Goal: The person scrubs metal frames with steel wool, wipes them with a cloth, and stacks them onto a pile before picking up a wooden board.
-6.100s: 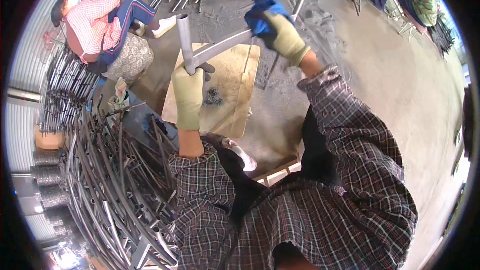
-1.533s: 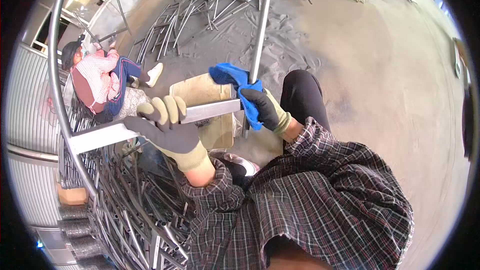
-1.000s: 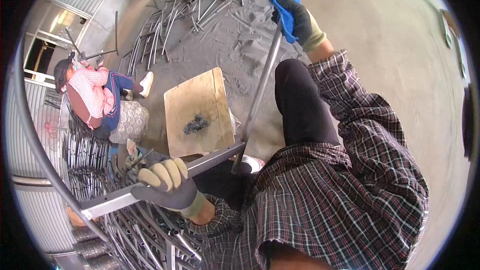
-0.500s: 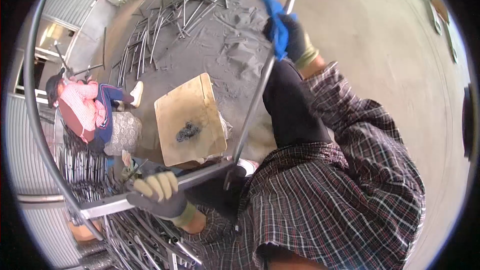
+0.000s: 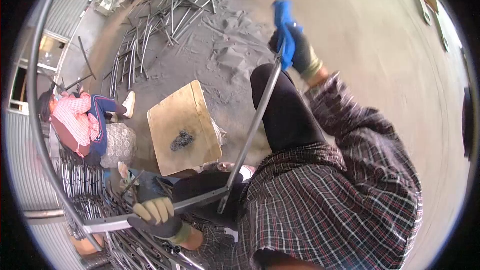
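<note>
A metal tube frame spans the left and middle of the head view: a flat bar (image 5: pixel 200 199) joins a long curved tube (image 5: pixel 38 115) to a straight tube (image 5: pixel 252 137). My left hand (image 5: pixel 159 217), in a dark glove with pale fingertips, is closed around the flat bar. My right hand (image 5: pixel 299 50), gloved too, grips a blue cloth (image 5: pixel 283 15) at the upper end of the straight tube. That tube end is hidden by the cloth and fingers. The straight tube passes beside my dark-trousered knee (image 5: pixel 280 105).
A board (image 5: pixel 185 132) with a dark pile (image 5: pixel 182 141) of small pieces stands ahead. Beyond lie many metal tubes (image 5: pixel 135 57) and a grey sheet (image 5: pixel 235 52). A seated person (image 5: pixel 77 120) in a pink checked shirt is at left. More tubes (image 5: pixel 135 250) are stacked below my left hand.
My right hand and the blue cloth have moved to the tip of the straight tube, which stuck out past them before. My left hand stays on the flat bar. The view has shifted slightly.
</note>
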